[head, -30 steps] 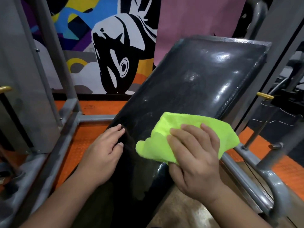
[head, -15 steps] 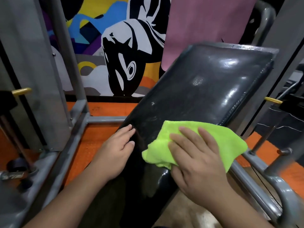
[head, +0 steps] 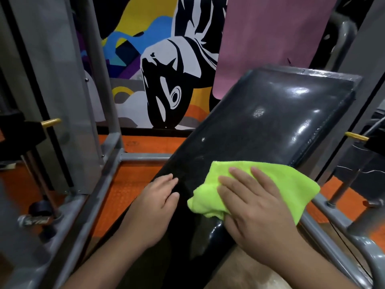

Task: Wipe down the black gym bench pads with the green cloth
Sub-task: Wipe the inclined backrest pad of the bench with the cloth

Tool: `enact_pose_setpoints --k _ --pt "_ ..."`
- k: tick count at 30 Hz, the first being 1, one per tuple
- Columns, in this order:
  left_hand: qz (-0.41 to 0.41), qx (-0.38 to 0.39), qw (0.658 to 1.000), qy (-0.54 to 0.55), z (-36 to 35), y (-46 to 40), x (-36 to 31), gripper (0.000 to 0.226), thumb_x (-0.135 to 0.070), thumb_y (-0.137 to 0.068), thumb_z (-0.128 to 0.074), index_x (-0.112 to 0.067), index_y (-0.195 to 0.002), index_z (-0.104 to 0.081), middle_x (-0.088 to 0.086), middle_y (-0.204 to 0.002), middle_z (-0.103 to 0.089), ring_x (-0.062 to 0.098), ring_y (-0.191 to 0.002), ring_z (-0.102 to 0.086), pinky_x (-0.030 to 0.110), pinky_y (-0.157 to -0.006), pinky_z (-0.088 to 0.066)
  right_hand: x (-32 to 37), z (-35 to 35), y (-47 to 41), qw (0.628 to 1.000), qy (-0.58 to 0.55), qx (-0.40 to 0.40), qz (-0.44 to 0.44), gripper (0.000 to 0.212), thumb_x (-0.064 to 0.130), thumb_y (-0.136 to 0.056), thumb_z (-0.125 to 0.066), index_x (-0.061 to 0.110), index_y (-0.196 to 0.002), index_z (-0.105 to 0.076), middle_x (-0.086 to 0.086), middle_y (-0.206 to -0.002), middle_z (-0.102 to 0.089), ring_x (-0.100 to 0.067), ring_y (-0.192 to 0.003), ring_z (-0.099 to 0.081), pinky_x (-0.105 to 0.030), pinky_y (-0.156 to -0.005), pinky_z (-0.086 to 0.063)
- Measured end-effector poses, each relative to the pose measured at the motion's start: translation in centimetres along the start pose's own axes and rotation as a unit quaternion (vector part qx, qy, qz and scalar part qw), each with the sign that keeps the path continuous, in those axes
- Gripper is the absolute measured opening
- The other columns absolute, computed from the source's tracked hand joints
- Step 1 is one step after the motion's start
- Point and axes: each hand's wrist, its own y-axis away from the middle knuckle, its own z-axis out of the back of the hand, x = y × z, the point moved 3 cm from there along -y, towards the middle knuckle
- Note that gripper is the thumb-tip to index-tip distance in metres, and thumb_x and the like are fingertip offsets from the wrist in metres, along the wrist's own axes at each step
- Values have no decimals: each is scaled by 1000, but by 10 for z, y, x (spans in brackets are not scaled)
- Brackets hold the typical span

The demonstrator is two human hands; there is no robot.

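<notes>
The black gym bench pad [head: 264, 126] slopes from the upper right down to the lower centre, glossy with light reflections and a small whitish smudge near its middle. A bright green cloth [head: 277, 184] lies on the pad's lower part. My right hand [head: 252, 207] presses flat on the cloth, fingers spread and straight, thumb tucked under the cloth's lower edge. My left hand [head: 156, 207] rests on the pad's left edge with straight fingers, just left of the cloth and not touching it.
Grey steel frame bars [head: 93, 197] run left of the pad, and a curved grey bar [head: 343, 232] passes on the right. Yellow-tipped pins [head: 51, 122] stick out on both sides. Orange floor matting [head: 129, 184] lies below; a painted mural wall [head: 166, 84] stands behind.
My right hand and the cloth have stayed on the lower pad, shifting slightly. The view has drifted left and down, so the pad sits further right. My left hand keeps its place.
</notes>
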Motion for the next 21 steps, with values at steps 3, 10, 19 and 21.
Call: enact_pose_setpoints --k 3,10,19,21 --pt "33 6 999 -13 2 -3 11 43 -32 -102 -45 -26 -145 -50 -17 -153 -37 1 -142 -29 19 -112 -19 5 -3 -10 999 7 26 -24 45 35 -87 -52 13 -123 -66 -6 -135 -62 -32 -137 -46 -57 -116 -26" --pt "23 54 997 -53 3 -7 14 45 -32 -103 -44 -30 -148 -44 -18 -158 -30 0 -145 -23 18 -114 -16 -8 2 -15 998 20 52 -2 46 35 -86 -49 14 -123 -66 -4 -133 -63 -31 -136 -47 -56 -116 -27" --pt "17 54 995 -76 2 -9 12 46 -32 -102 -45 -26 -148 -44 -13 -159 -31 5 -146 -26 22 -116 -20 -3 4 -33 994 32 104 -4 47 40 -87 -41 17 -119 -66 -2 -130 -64 -29 -135 -48 -53 -117 -25" --pt "17 50 996 -72 3 -10 11 45 -31 -102 -45 -26 -147 -46 -12 -158 -33 4 -145 -27 19 -113 -19 1 2 -34 993 26 113 20 46 41 -86 -40 17 -115 -66 -1 -127 -64 -29 -133 -49 -52 -117 -25"
